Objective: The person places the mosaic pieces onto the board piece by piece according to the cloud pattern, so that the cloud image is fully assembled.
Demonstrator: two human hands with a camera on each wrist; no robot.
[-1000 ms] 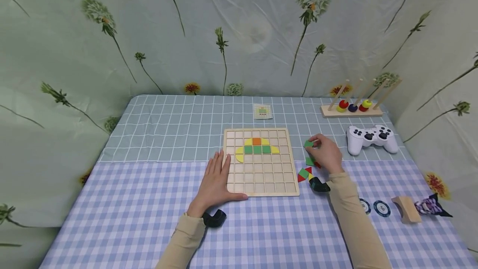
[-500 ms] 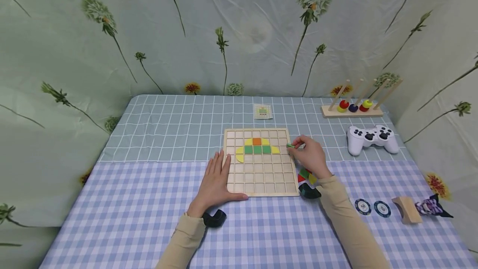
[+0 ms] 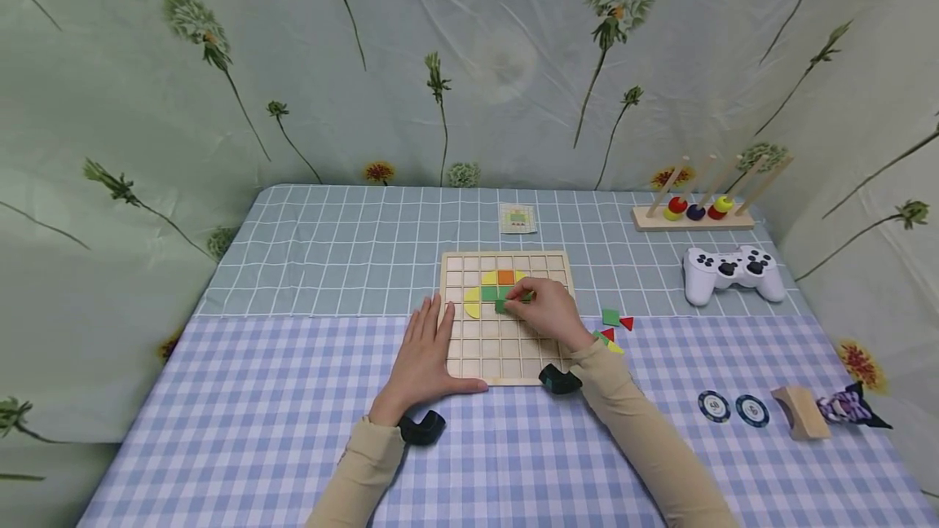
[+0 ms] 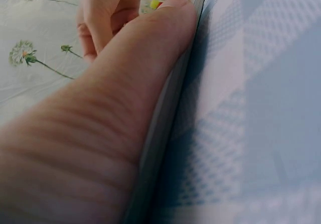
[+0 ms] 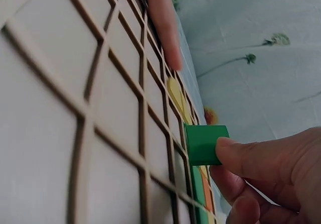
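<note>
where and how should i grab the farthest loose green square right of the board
Probably pinch the green square by its far and near edges, from above: it lies flat, and a red triangle sits close at its right.

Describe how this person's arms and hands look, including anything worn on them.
Long beige sleeves cover both arms, the left sleeve and the right sleeve each ending near the wrist in soft folds. A black, bent piece sits at the left wrist, and a similar one at the right wrist. The left hand and right hand wear no gloves.
</note>
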